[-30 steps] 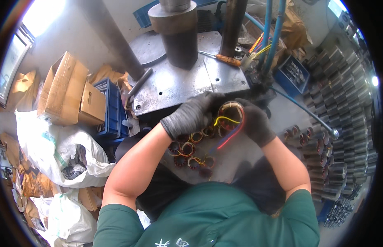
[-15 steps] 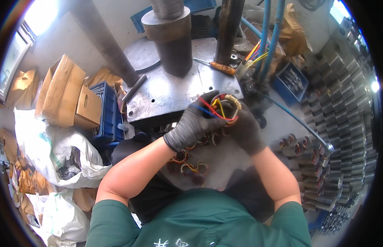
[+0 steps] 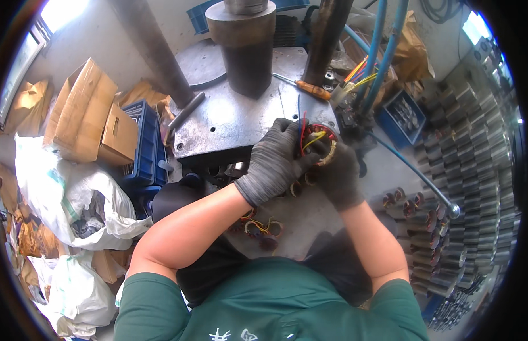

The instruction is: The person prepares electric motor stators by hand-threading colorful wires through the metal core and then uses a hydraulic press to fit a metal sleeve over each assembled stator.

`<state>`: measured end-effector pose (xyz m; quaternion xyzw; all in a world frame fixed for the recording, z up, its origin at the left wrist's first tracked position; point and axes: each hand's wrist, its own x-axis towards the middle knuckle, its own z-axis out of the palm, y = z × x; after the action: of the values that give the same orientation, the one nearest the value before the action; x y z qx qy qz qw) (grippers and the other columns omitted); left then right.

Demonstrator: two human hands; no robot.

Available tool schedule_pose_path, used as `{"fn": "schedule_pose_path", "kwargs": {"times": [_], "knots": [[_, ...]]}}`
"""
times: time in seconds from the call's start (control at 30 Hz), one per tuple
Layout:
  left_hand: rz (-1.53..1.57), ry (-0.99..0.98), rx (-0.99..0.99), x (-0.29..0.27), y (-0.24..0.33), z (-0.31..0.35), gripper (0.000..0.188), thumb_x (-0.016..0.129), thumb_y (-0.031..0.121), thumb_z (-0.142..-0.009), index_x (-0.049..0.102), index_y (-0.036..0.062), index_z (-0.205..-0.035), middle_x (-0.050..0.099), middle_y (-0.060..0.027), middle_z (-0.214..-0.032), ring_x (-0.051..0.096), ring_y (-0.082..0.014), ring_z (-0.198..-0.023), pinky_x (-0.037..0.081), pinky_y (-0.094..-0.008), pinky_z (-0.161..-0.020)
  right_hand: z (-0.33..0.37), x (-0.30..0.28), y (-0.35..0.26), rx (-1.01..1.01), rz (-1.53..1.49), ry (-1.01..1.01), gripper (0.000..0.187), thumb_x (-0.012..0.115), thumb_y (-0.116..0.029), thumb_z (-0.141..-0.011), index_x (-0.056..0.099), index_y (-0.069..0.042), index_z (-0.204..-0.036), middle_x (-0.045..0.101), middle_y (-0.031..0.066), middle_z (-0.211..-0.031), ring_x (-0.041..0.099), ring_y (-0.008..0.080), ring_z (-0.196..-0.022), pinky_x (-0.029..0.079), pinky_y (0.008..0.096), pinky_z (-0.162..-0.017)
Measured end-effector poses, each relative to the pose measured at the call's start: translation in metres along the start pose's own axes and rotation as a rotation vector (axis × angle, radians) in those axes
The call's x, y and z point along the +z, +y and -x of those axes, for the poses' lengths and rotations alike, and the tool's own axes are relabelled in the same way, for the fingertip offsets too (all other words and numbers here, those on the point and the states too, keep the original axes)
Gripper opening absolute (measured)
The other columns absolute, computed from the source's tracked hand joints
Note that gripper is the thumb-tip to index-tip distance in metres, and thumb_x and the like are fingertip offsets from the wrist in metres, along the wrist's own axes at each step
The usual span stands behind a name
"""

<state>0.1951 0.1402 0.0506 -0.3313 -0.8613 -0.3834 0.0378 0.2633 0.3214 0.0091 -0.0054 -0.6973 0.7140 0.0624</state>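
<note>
Above the near right edge of the steel press table, I hold a wound motor stator [image 3: 331, 152], a ring with red and cream windings around its rim. Gloved in grey, my left hand [image 3: 275, 162] closes on its left side, thumb low against the ring. Red and blue lead wires [image 3: 303, 133] stand up beside those fingers, and yellow ones cross the ring's opening. My right hand [image 3: 342, 175], in a dark grey glove, wraps the stator from the right and below; its fingertips are partly hidden. More wound stators [image 3: 265, 228] with yellow wires lie low beneath my forearms.
The press ram [image 3: 247, 62] hangs over the steel table [image 3: 241, 125], where an orange-handled screwdriver [image 3: 312, 89] and a metal bar [image 3: 187, 111] lie. Steel cores [image 3: 468, 170] are stacked at right, near a long blue rod [image 3: 414, 173]. Cardboard boxes [image 3: 82, 113] and white sacks [image 3: 53, 187] fill the left.
The stator has turned in my hands, so its red-wound rim faces up more. The red and blue wires now point upward instead of across to the left.
</note>
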Motion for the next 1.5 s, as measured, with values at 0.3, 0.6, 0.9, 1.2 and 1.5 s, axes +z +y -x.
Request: {"fn": "schedule_pose_path", "kwargs": {"times": [0.3, 0.6, 0.9, 1.2, 1.5], "knots": [[0.056, 0.026, -0.108, 0.016, -0.016, -0.014, 0.047, 0.075, 0.016, -0.091, 0.062, 0.0036, -0.134, 0.06, -0.0243, -0.118, 0.071, -0.0388, -0.098, 0.058, -0.0453, -0.086, 0.0, 0.028, -0.007, -0.12, -0.22, 0.05, 0.062, 0.07, -0.034, -0.093, 0.052, -0.006, -0.145, 0.063, 0.0125, -0.137, 0.063, 0.0255, -0.125, 0.052, 0.0449, -0.109], [0.52, 0.135, -0.003, 0.03, -0.026, -0.004, 0.029, 0.064, 0.0, -0.1, 0.064, -0.0008, -0.128, 0.072, -0.0114, -0.098, 0.068, -0.0161, -0.089, 0.057, -0.0336, -0.079, -0.001, 0.018, 0.008, -0.111, -0.47, 0.113, 0.054, 0.067, -0.032, -0.095, 0.055, -0.005, -0.14, 0.065, 0.0118, -0.131, 0.066, 0.0252, -0.12, 0.055, 0.043, -0.105], [0.24, 0.144, 0.305, 0.015, -0.016, -0.008, 0.029, 0.075, -0.002, -0.088, 0.074, 0.0073, -0.115, 0.073, -0.0094, -0.103, 0.074, -0.025, -0.089, 0.06, -0.0355, -0.08, -0.004, 0.01, 0.021, -0.061, -0.535, 0.043, 0.051, 0.066, -0.038, -0.096, 0.059, -0.007, -0.136, 0.066, 0.0119, -0.129, 0.065, 0.0263, -0.12, 0.055, 0.0442, -0.104], [-0.059, 0.073, 0.452, 0.018, -0.013, -0.011, 0.025, 0.079, 0.013, -0.082, 0.077, 0.0091, -0.107, 0.069, -0.0136, -0.099, 0.07, -0.0327, -0.091, 0.06, -0.0416, -0.08, 0.0, 0.01, 0.012, 0.119, -0.75, 0.014, 0.052, 0.074, -0.027, -0.093, 0.056, -0.007, -0.137, 0.066, 0.0128, -0.128, 0.066, 0.0272, -0.118, 0.055, 0.0444, -0.103], [0.373, -0.189, -0.123, 0.018, -0.021, -0.014, 0.074, 0.093, 0.017, -0.076, 0.053, -0.0017, -0.136, 0.071, -0.0151, -0.11, 0.072, -0.0191, -0.1, 0.061, -0.0338, -0.091, 0.01, 0.015, 0.009, 0.006, -0.568, 0.068, 0.056, 0.075, -0.011, -0.086, 0.054, -0.003, -0.138, 0.066, 0.0109, -0.126, 0.066, 0.0232, -0.115, 0.054, 0.0417, -0.105]]}}
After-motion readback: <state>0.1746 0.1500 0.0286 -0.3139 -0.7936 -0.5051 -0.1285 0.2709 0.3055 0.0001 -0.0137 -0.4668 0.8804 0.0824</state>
